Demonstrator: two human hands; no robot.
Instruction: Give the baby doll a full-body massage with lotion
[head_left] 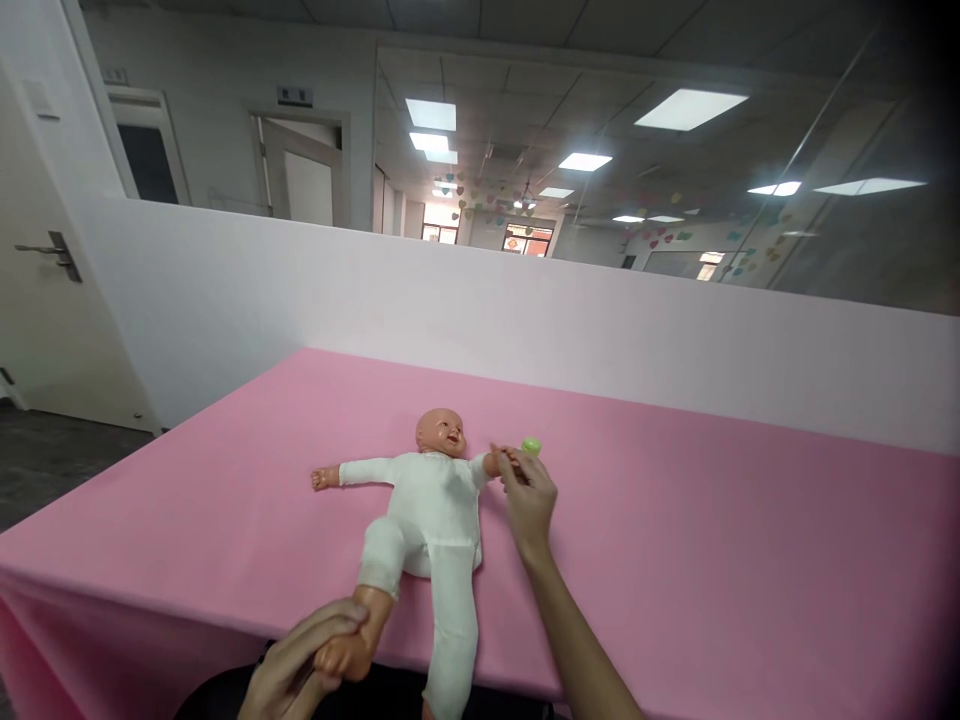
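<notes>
Left hand (298, 660) gripping white-clothed plastic baby doll (435, 500) by foot (346, 655).
I note right hand (531, 490) pinching doll's hand (493, 464); pink fabric tablecloth (690, 540) beneath doll.

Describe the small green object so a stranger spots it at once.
Find the pink-covered table in front of the white wall, then the doll in white lying on it. Follow the doll's arm to the right hand gripping its end; just beyond that hand's knuckles sits the small object. Its bright green sets it apart from the pink cloth and the doll's white body.
</notes>
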